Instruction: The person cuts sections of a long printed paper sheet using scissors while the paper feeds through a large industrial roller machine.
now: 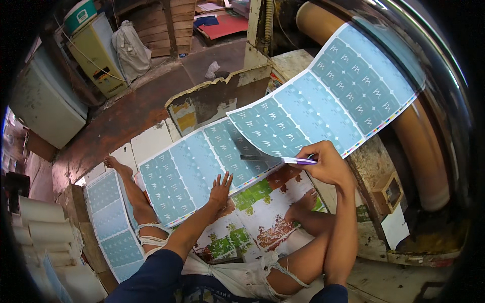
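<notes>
My right hand (327,162) is closed around the purple-and-white handle of a knife (298,161). Its long dark blade points left, below the curled lower end of a printed paper web (323,101). That web carries teal and light-blue panels and comes down from a roller at the upper right. Lying under the blade is a printed sheet (194,161) in the same pattern. My left hand (221,192) rests on this sheet's near edge, fingers spread, holding nothing. Whether web and sheet still join is hidden behind the curl.
Another printed sheet (113,222) lies beside my left leg. A large brown roller (422,156) stands at the right, with a small wooden box (388,192) nearby. A worn board (217,96) rises beyond the sheet. Paper rolls (48,237) are stacked at lower left.
</notes>
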A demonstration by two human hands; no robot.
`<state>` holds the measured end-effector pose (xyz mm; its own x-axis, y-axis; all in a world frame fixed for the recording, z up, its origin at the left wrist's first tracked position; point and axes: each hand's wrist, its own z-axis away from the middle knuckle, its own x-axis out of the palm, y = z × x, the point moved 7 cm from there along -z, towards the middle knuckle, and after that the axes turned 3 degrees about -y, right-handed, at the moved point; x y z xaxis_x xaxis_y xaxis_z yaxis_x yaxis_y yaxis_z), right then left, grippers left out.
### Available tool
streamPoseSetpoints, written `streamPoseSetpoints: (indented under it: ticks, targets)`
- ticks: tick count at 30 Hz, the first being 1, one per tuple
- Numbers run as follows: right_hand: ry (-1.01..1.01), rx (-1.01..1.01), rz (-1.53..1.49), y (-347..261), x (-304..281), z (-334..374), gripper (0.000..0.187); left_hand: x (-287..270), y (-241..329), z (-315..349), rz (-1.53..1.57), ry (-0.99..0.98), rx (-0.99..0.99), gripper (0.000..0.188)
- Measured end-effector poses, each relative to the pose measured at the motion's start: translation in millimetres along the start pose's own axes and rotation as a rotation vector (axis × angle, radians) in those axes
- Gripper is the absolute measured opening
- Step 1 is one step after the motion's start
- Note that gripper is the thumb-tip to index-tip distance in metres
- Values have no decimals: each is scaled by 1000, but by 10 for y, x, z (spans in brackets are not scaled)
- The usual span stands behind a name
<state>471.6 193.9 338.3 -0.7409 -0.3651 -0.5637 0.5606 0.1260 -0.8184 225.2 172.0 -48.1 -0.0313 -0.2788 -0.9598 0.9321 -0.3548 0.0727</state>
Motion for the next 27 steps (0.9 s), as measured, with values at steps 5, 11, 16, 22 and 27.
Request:
streamPoseSetpoints:
  ticks: [5,11,16,22,27]
  targets:
    - [-76,-110,106,-158,28,-24,10,-178,108,-231,69,-142,-33,102]
    - [-340,-250,153,-303,547,-213,11,-882,168,42,2174,-147,204,90]
    - [-459,-287,185,-243,904,-268,14,-2235,649,664,2784,-288,123,83]
    - [-547,-30,-19,-27,552,-313,29,-1606,202,922,2118,-164,-259,41]
    - [288,89,-282,324,-984,44,33,-1235,-177,1349,2028,-131,-345,42]
